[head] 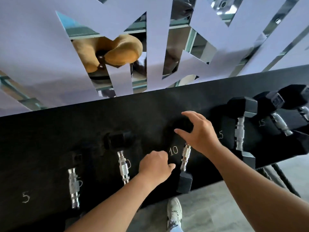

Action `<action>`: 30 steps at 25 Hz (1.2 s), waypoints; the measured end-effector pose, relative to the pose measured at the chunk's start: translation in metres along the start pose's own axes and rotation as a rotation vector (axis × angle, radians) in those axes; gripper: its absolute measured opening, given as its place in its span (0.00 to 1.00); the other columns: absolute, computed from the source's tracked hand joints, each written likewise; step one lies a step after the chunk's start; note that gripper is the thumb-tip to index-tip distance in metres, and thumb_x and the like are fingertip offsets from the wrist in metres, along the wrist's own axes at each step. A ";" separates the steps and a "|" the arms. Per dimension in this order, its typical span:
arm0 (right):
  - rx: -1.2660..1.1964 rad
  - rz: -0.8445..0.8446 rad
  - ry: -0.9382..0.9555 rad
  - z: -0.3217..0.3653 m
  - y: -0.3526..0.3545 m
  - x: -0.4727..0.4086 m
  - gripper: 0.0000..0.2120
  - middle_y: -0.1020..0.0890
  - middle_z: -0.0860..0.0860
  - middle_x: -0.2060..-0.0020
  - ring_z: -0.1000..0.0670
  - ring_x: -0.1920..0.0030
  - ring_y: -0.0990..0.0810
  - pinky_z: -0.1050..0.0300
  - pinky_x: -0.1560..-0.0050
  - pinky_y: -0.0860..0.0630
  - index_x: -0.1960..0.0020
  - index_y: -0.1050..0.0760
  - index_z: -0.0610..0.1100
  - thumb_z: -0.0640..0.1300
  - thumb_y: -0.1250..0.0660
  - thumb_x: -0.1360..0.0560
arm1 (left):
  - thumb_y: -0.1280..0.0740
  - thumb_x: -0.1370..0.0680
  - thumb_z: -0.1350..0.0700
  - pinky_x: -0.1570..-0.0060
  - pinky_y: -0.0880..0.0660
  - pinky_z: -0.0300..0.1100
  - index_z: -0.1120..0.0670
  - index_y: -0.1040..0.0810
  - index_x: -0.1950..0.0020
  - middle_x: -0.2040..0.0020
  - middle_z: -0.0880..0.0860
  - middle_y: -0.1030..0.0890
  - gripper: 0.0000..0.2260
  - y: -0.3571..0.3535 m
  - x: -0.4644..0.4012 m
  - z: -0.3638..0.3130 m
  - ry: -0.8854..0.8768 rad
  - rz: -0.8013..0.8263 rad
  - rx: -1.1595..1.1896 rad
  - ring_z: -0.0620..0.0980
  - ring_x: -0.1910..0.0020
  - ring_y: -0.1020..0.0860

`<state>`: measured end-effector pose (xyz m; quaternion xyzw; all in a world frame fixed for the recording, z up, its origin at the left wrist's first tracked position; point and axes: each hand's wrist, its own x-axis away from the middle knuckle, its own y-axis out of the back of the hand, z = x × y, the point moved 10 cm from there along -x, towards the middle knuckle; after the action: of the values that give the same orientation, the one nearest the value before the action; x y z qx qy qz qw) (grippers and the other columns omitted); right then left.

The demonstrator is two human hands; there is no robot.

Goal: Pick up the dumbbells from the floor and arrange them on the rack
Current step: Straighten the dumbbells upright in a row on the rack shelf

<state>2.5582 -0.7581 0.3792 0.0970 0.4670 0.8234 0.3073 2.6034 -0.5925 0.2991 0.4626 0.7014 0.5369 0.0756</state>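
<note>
A black rack shelf [41, 139] runs across the view, chalked with 5, 10 and 15. A black hex dumbbell with a chrome handle [185, 157] lies at the 10 mark, its near head hanging over the shelf's front edge. My right hand [199, 133] hovers with fingers spread over its far head; whether it touches is unclear. My left hand [155, 166] sits just left of the handle, fingers curled, holding nothing. Two smaller dumbbells [123, 166] [73, 186] lie to the left. Bigger dumbbells [240, 131] [280, 123] are at the 15 marks on the right.
Behind the rack is a mirrored wall covered with pale paper strips [41, 47]; a tan neck pillow [117, 49] shows in a gap. My pale shoe [174, 213] stands on the grey floor [209, 215] under the shelf edge. A rack leg [284, 180] slants down at right.
</note>
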 end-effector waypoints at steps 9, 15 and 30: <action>-0.079 0.245 -0.178 -0.095 -0.029 -0.006 0.47 0.25 0.52 0.30 0.46 0.34 0.24 0.50 0.37 0.24 0.23 0.35 0.52 0.62 0.19 0.36 | 0.27 0.24 0.44 0.58 0.25 0.45 0.51 0.26 0.58 0.55 0.52 0.18 0.14 -0.061 -0.041 -0.045 0.133 0.071 0.079 0.55 0.52 0.17; -0.133 0.261 -0.109 -0.073 -0.038 -0.021 0.38 0.22 0.56 0.40 0.49 0.42 0.22 0.54 0.46 0.24 0.33 0.28 0.54 0.56 0.17 0.39 | 0.27 0.24 0.49 0.60 0.25 0.42 0.55 0.21 0.59 0.59 0.54 0.15 0.11 -0.060 -0.036 -0.041 0.197 -0.050 0.159 0.54 0.56 0.17; -0.141 0.433 0.148 -0.014 -0.063 -0.024 0.40 0.24 0.54 0.37 0.49 0.41 0.23 0.59 0.46 0.25 0.26 0.31 0.51 0.53 0.18 0.33 | 0.26 0.29 0.39 0.66 0.29 0.41 0.49 0.30 0.65 0.69 0.45 0.27 0.19 -0.047 -0.023 -0.018 0.245 -0.021 0.146 0.51 0.62 0.19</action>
<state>2.5966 -0.7589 0.3224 0.1126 0.3981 0.9055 0.0946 2.5789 -0.6216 0.2582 0.3903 0.7476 0.5360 -0.0391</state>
